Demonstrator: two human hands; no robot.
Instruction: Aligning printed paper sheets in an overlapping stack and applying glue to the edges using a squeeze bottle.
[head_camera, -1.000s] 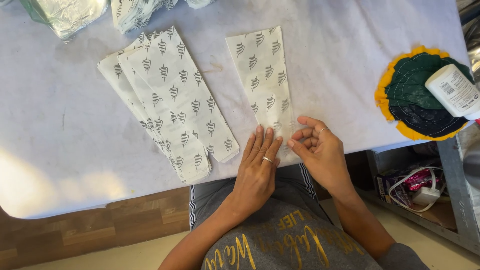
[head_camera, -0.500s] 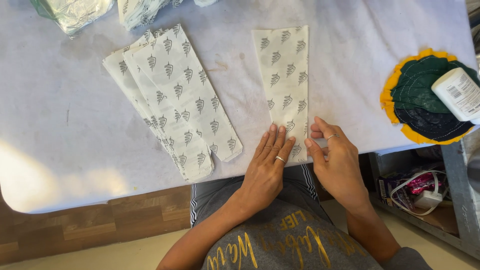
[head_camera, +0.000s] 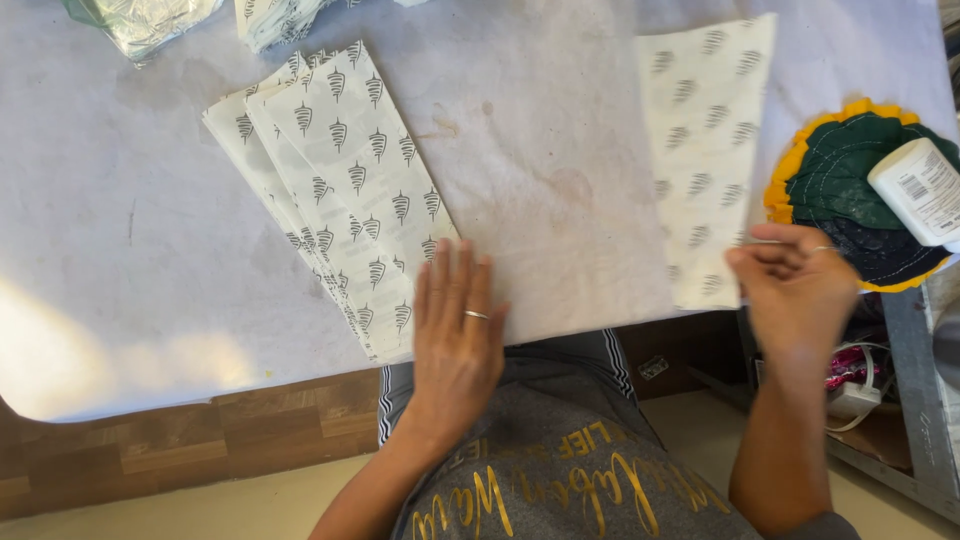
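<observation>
A fanned stack of white paper sheets (head_camera: 335, 190) printed with small grey tree shapes lies on the white table (head_camera: 540, 150). My left hand (head_camera: 455, 335), with a ring on one finger, rests flat and open at the table's front edge, its fingertips touching the stack's lower right corner. A single sheet of the same printed paper (head_camera: 705, 150) lies apart at the right. My right hand (head_camera: 795, 285) pinches that sheet at its lower right edge, beside the round mat; the hand is blurred.
A round dark green cloth mat with a yellow rim (head_camera: 850, 185) sits at the right table edge, a white bottle (head_camera: 920, 190) lying on it. A clear plastic bag (head_camera: 145, 20) and more printed paper (head_camera: 285, 15) lie at the back. Cables (head_camera: 855, 385) sit on a lower shelf.
Both hands were together on the single sheet's near end. Now my right hand has drawn that sheet to the right, and my left hand has come off it to lie by the stack.
</observation>
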